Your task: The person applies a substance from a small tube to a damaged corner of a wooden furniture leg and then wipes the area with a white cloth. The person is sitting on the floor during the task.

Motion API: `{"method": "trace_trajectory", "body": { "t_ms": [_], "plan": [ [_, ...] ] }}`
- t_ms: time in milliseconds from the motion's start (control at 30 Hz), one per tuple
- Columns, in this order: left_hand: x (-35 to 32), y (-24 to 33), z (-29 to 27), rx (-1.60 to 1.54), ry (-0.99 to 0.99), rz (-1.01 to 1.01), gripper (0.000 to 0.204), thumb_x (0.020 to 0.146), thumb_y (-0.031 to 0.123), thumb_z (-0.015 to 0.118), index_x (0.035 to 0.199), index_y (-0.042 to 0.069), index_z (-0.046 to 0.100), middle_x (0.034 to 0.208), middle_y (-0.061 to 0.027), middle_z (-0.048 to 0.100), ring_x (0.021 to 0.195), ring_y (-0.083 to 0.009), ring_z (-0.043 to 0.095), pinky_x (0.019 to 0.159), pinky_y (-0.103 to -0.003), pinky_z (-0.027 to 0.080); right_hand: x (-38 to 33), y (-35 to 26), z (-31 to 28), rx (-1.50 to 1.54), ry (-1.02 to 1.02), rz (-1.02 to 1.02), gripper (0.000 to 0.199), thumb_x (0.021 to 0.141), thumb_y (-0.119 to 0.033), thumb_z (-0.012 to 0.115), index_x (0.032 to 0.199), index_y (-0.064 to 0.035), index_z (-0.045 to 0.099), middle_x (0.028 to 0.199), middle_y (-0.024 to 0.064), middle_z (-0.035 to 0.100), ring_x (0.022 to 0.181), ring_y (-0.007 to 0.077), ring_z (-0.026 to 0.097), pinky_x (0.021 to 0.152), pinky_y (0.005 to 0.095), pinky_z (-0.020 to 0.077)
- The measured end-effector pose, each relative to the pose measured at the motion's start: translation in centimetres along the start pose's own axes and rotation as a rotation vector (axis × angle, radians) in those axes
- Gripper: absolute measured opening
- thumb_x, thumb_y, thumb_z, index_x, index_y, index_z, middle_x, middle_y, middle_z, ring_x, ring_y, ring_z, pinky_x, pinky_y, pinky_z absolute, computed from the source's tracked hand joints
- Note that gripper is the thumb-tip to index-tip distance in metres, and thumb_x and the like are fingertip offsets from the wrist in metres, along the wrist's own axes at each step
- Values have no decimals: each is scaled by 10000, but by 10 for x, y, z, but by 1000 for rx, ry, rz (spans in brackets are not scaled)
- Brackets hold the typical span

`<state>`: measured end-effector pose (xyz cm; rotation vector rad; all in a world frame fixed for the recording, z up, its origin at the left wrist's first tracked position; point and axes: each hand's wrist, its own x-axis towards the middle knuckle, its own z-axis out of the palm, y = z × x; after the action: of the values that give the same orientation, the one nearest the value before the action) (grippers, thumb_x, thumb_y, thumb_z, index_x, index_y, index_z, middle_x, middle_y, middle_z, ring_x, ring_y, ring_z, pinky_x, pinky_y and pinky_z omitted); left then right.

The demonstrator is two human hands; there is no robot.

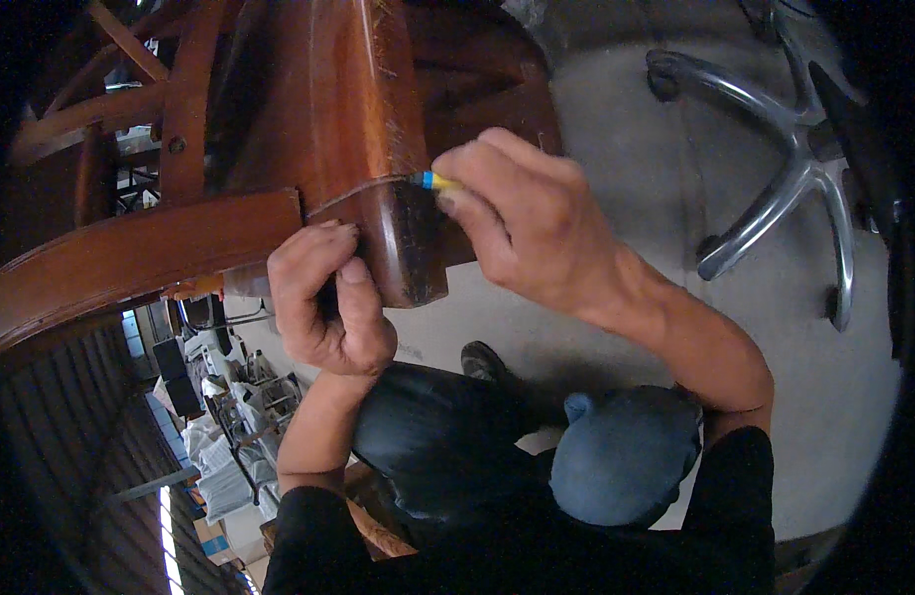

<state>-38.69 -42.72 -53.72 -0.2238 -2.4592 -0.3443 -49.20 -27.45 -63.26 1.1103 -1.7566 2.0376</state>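
A polished reddish-brown wooden furniture piece [328, 109] with a thick rounded edge fills the upper left. A thin dark line crosses the edge, and scratches show along its corner. My right hand [522, 213] is closed around a slim tool with a yellow and blue handle [434, 180]. The tool's thin dark tip meets the wood at the line; its exact kind cannot be made out. My left hand [328, 302] is beside the same edge, fingers curled and thumb close to the fingertips. Those fingertips touch the wood just below the line. Anything inside them is hidden.
On the right, a chrome star-shaped chair base [790, 159] with castors stands on the grey floor [616, 109]. A blue-grey rounded cloth cap [626, 456] shows below my right forearm. Wooden slats [189, 109] are at far left. Wrapped goods [224, 461] are piled behind, lower left.
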Motion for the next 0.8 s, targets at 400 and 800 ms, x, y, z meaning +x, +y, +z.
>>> {"method": "trace_trajectory", "body": {
  "t_ms": [400,800],
  "plan": [
    [-1,0,2,-4,14,-3,169,935,94,561,1015,-31,643,1016,-172,669,978,-275,620,939,-380,471,-6,4,5,67,31,33,239,783,37,708,1012,-6,652,817,142,591,689,307,634,583,385,522],
    [-1,-2,1,-1,18,-9,177,945,110,567,1036,-28,631,1025,-170,668,987,-273,617,952,-379,465,-20,-14,1,133,15,46,221,802,25,702,1010,-1,632,851,140,589,698,324,620,584,399,509]
  ]
}}
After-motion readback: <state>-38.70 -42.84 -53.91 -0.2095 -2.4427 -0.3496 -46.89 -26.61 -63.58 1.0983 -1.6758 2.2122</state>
